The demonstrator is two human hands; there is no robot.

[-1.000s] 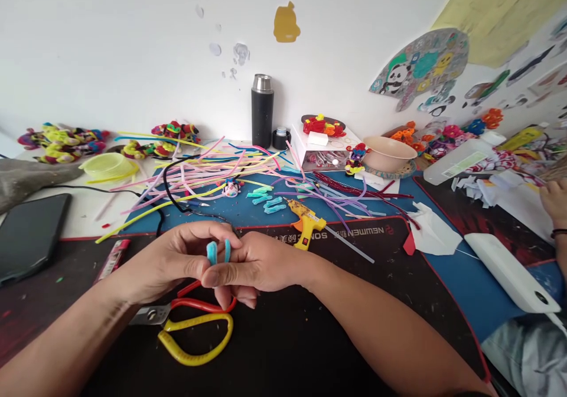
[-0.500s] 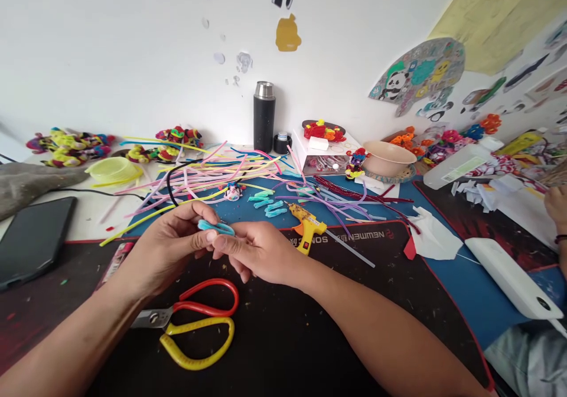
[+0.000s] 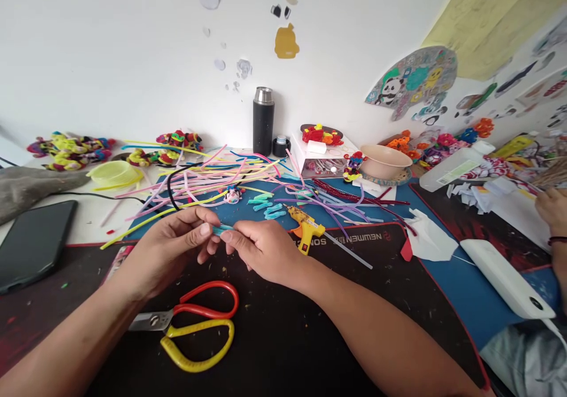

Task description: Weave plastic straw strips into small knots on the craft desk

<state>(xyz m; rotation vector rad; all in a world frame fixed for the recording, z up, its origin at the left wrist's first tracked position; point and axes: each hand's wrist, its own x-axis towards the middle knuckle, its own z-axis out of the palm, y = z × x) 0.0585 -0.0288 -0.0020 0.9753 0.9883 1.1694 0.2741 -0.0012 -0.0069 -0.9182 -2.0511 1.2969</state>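
Observation:
Between both hands is a short light-blue pipe cleaner (image 3: 221, 229), mostly covered by my fingers. My left hand (image 3: 188, 234) pinches its left end with thumb and fingers. My right hand (image 3: 261, 246) grips the other end, thumb on top. Below the hands, scissors (image 3: 201, 326) with one red and one yellow handle lie on the black mat. A yellow glue gun (image 3: 308, 227) with a clear glue stick rests just right of my right hand. Several short folded blue-green pipe cleaner pieces (image 3: 268, 205) lie beyond the hands.
Loose pink, yellow and purple pipe cleaners (image 3: 212, 178) spread across the back. A black thermos (image 3: 263, 122) stands by the wall. At left lies a phone (image 3: 38, 240); at right, a white device (image 3: 505, 276) and a co-worker's hand (image 3: 553, 208). A beige bowl (image 3: 384, 162) sits behind.
The blue pipe cleaner loop now looks narrower and more hidden, pressed between the fingers. My head view has shifted slightly; the tools lie where they were.

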